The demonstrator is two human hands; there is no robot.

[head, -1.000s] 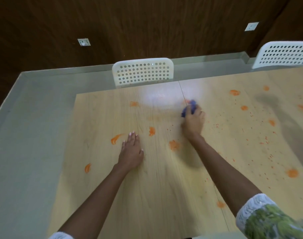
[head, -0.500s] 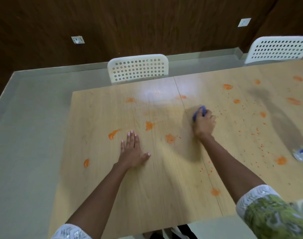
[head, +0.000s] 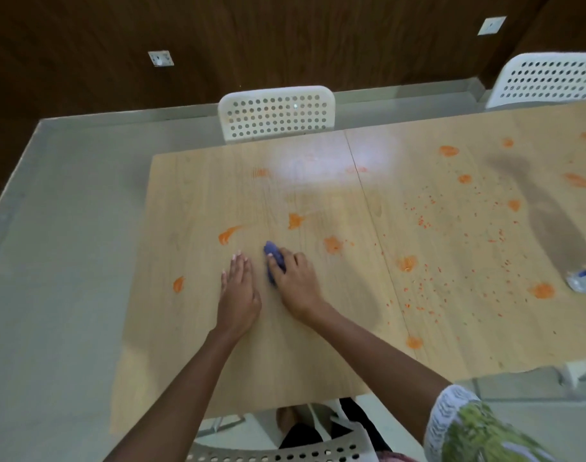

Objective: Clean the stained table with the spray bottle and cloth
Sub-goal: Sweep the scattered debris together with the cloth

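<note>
Right hand (head: 293,283) at frame centre, fingers curled over the blue cloth (head: 274,258) pressed on the stained table (head: 318,345), left hand (head: 239,291) flat just beside it, fingers straight, spray bottle (head: 584,278) at right edge, orange stains (head: 333,244) scattered.

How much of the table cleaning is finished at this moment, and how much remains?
Little looks done: only a faint smear shows near the glare on the table. In hand: the right hand grips the blue cloth on the wood, while the left hand rests flat beside it. Left: many orange stains and specks, mostly on the right half. The spray bottle lies at the right edge.
</note>
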